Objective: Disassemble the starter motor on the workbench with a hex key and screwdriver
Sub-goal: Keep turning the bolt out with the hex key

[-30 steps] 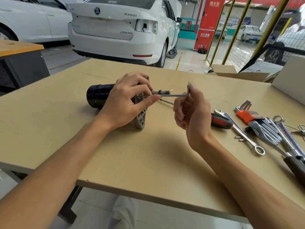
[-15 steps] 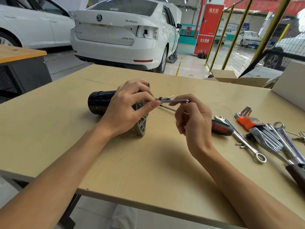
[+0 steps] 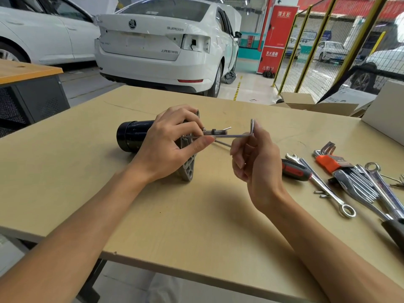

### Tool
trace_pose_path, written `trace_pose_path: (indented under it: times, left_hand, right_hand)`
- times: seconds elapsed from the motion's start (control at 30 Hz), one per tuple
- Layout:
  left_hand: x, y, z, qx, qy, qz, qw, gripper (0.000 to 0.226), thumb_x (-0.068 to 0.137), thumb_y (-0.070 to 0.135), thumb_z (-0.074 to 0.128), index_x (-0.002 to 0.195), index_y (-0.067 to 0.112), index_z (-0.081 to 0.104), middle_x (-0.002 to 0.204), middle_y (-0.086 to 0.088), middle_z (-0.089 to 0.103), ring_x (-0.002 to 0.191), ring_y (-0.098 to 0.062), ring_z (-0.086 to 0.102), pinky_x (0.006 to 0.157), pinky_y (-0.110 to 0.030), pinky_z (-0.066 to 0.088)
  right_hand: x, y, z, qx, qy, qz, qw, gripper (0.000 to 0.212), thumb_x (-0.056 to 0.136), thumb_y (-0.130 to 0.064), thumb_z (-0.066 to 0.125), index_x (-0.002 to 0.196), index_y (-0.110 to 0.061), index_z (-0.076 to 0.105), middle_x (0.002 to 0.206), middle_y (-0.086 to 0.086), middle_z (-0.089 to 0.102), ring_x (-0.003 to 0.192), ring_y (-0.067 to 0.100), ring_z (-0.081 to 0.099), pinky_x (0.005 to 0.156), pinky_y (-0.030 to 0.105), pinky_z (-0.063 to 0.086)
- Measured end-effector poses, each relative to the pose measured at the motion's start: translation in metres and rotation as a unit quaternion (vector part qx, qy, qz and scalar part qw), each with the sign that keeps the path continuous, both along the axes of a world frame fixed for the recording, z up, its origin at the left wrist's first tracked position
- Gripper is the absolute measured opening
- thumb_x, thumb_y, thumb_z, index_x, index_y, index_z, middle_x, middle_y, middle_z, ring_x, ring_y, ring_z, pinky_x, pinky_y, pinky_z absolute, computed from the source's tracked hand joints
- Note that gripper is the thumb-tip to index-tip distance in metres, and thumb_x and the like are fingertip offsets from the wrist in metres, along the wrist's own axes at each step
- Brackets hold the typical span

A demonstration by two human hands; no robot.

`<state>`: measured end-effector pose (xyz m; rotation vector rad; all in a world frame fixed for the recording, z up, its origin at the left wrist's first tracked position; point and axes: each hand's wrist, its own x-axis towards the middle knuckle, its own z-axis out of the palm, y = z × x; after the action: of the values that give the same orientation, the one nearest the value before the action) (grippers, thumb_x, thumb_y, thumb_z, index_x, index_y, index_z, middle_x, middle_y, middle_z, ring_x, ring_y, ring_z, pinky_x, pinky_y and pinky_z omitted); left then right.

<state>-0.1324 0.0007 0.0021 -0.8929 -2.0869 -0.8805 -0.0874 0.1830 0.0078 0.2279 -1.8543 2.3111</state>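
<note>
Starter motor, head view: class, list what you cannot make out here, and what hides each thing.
- Hex key tip and its screw: hidden by the left hand.
- Starter motor middle: covered by that hand.
- Screwdriver shaft: behind the right hand.
- Dark-handled tool: cut off by the right edge.

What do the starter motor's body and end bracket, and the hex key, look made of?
Starter motor body: glossy black, probably painted steel. End bracket: dull grey, ribbed, likely cast aluminium. Hex key: bright silver, likely plated steel.
</note>
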Motion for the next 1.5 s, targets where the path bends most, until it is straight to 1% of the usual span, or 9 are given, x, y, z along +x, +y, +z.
trace_pose_path:
  times: [0.1,0.27,0.37,0.53,0.73,0.9,1.07,1.23,1.5]
  left_hand:
    - [-0.0004,-0.0003,-0.0002,-0.005,0.002,0.001,1.000,0.038,0.089,0.043,0.062,0.079,0.007,0.072,0.101,-0.002,0.067,0.122,-0.021,0.054,0.102,-0.053,0.040]
    - [0.0002,0.0001,0.0006,-0.006,0.000,0.003,1.000,0.038,0.089,0.043,0.061,0.081,0.007,0.073,0.102,-0.003,0.067,0.122,-0.022,0.053,0.102,-0.054,0.041]
    - [0.0002,-0.0002,0.0007,-0.005,-0.006,0.002,1.000,0.038,0.089,0.043,0.061,0.082,0.008,0.073,0.102,-0.003,0.067,0.122,-0.022,0.053,0.102,-0.053,0.040]
    - [0.0003,-0.0002,0.0008,-0.006,-0.002,0.004,1.000,0.038,0.089,0.042,0.062,0.080,0.007,0.073,0.101,-0.003,0.067,0.121,-0.022,0.054,0.102,-0.052,0.040]
    - [0.0009,0.0006,-0.0003,-0.002,0.007,0.002,1.000,0.037,0.089,0.041,0.063,0.079,0.007,0.073,0.100,-0.004,0.067,0.120,-0.024,0.055,0.101,-0.053,0.041]
    - [0.0018,0.0003,0.0013,-0.001,-0.002,0.004,1.000,0.037,0.089,0.041,0.063,0.080,0.006,0.073,0.100,-0.005,0.067,0.121,-0.023,0.054,0.102,-0.052,0.040]
    - [0.0020,0.0004,0.0007,-0.005,-0.004,0.006,1.000,0.036,0.091,0.040,0.062,0.081,0.006,0.073,0.101,-0.004,0.067,0.121,-0.023,0.054,0.102,-0.052,0.040]
    - [0.0019,0.0002,0.0012,-0.005,-0.004,0.003,1.000,0.037,0.091,0.040,0.061,0.082,0.006,0.073,0.101,-0.004,0.067,0.121,-0.023,0.054,0.101,-0.054,0.040]
    - [0.0044,-0.0005,0.0032,-0.001,-0.020,-0.009,1.000,0.039,0.093,0.045,0.055,0.092,0.012,0.075,0.104,-0.002,0.067,0.123,-0.018,0.051,0.103,-0.055,0.039]
  right_hand:
    - [-0.0003,0.0015,-0.0002,-0.007,0.002,0.002,1.000,0.062,0.099,-0.051,0.036,0.052,-0.020,0.058,0.043,-0.001,0.039,0.039,0.012,0.032,0.041,0.021,0.027]
    - [0.0014,0.0018,0.0021,-0.020,0.020,0.010,1.000,0.051,0.088,-0.051,0.042,0.052,-0.019,0.058,0.043,0.000,0.039,0.038,0.011,0.032,0.040,0.020,0.026]
    - [0.0024,0.0018,0.0024,-0.019,0.024,0.019,0.999,0.048,0.088,-0.051,0.043,0.057,-0.016,0.052,0.044,0.000,0.038,0.040,0.013,0.030,0.041,0.021,0.024]
    - [0.0020,0.0003,0.0012,-0.014,-0.003,0.010,1.000,0.059,0.101,-0.049,0.035,0.051,-0.020,0.046,0.043,-0.002,0.037,0.039,0.013,0.030,0.040,0.021,0.024]
    - [0.0016,0.0007,0.0015,-0.020,-0.010,0.025,0.999,0.061,0.101,-0.050,0.032,0.050,-0.021,0.048,0.044,-0.002,0.038,0.038,0.012,0.031,0.040,0.021,0.024]
    - [0.0026,0.0014,0.0041,-0.033,-0.002,0.069,0.997,0.053,0.089,-0.052,0.038,0.049,-0.020,0.050,0.045,-0.001,0.038,0.038,0.013,0.031,0.040,0.022,0.022]
    - [0.0029,0.0000,0.0015,-0.026,0.057,0.008,0.998,0.038,0.082,-0.039,0.043,0.052,-0.022,0.060,0.047,0.000,0.041,0.036,0.013,0.031,0.039,0.019,0.023]
    - [0.0039,0.0012,-0.0003,0.004,0.127,-0.047,0.991,0.022,0.076,-0.013,0.042,0.066,-0.005,0.060,0.046,0.000,0.046,0.034,0.014,0.031,0.039,0.016,0.023]
    - [0.0053,-0.0023,0.0004,0.036,0.134,-0.079,0.987,0.028,0.081,-0.007,0.043,0.077,-0.012,0.070,0.052,-0.004,0.053,0.037,0.011,0.036,0.042,0.017,0.027]
